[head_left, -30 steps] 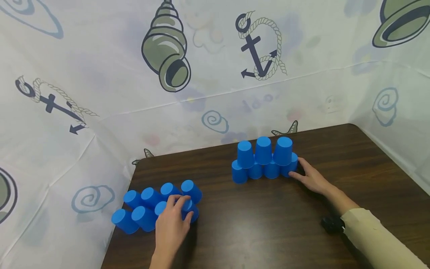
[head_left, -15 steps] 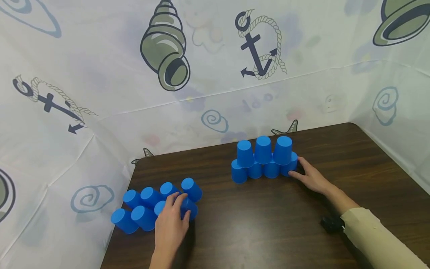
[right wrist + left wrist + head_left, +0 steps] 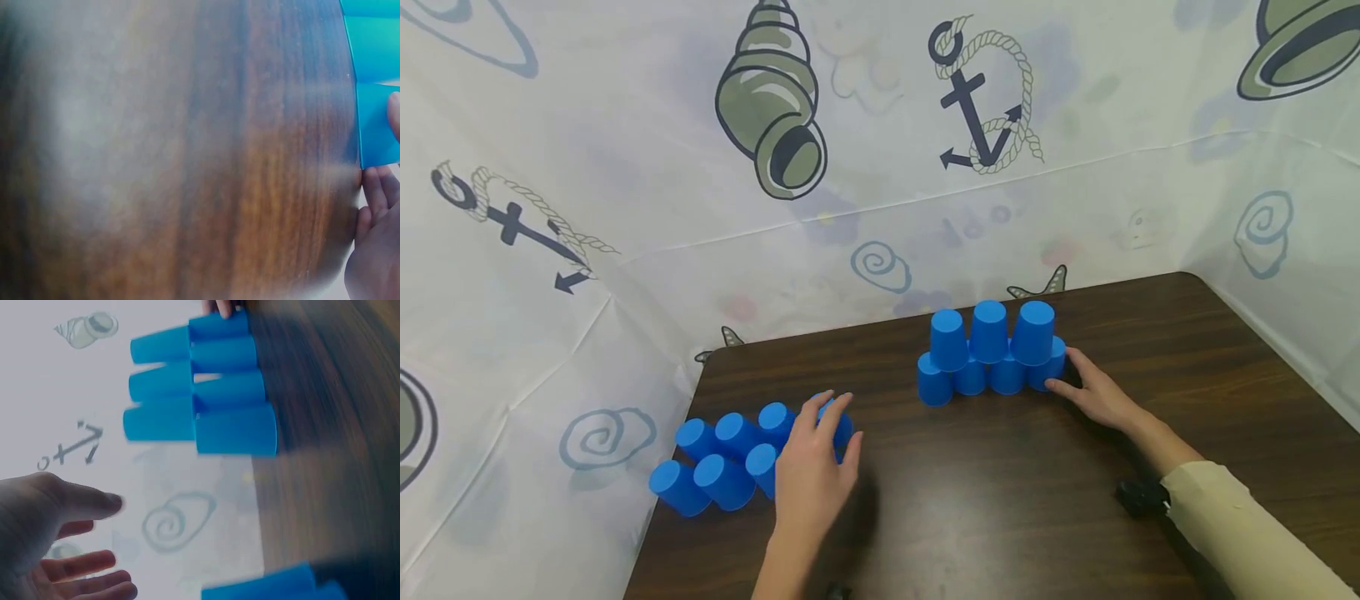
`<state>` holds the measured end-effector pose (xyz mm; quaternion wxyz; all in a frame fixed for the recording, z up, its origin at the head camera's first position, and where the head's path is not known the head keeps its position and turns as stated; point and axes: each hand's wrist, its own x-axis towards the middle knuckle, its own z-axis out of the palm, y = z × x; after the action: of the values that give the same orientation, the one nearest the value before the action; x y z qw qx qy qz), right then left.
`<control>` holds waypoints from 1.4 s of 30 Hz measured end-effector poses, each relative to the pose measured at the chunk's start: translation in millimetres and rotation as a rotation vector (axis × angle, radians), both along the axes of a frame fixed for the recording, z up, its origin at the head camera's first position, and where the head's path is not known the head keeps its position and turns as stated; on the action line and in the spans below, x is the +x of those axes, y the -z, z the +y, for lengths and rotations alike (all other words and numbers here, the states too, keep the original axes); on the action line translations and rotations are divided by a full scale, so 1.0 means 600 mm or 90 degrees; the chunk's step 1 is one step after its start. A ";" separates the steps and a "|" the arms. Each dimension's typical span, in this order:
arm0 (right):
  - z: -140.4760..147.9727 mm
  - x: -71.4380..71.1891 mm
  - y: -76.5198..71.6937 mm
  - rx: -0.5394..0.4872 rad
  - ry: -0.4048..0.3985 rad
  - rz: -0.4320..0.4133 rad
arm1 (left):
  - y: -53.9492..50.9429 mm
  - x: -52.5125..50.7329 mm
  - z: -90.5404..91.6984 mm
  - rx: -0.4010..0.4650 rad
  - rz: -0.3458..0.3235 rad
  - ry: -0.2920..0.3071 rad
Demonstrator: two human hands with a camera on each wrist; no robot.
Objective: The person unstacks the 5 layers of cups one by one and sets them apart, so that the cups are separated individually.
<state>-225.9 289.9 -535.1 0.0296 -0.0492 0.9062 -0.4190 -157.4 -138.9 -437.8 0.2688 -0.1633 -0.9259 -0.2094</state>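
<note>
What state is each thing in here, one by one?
Left cups: upside down, two rows, partly hidden.
Stacked cups: upside down, three on four.
Left-hand grip: relaxed, holding nothing.
Right-hand grip: around the right-end lower cup.
Table: shiny under light.
Patterned sheet: hanging, creased.

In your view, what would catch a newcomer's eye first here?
Probably the tiered wall of blue inverted cups far back on the dark brown table, touched by the right hand. Next perhaps come the unstacked blue cups at left, near the left hand, and the large olive shell printed on the white backdrop.
</note>
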 end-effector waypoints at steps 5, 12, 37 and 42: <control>-0.001 0.000 -0.002 -0.003 -0.004 0.000 | -0.002 -0.019 0.054 0.036 -0.006 0.042; -0.001 0.001 -0.002 0.000 0.001 -0.003 | 0.002 -0.080 0.132 0.109 -0.040 0.102; -0.002 -0.001 -0.002 0.001 0.001 -0.008 | 0.028 -0.173 0.228 0.131 -0.043 0.097; -0.003 0.000 -0.004 0.004 0.008 -0.015 | 0.032 -0.173 0.221 0.146 -0.038 0.110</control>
<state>-225.7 288.0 -532.7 0.0381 -0.0385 0.9074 -0.4168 -261.4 -6.4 -456.9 0.2391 -0.2041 -0.8860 -0.3408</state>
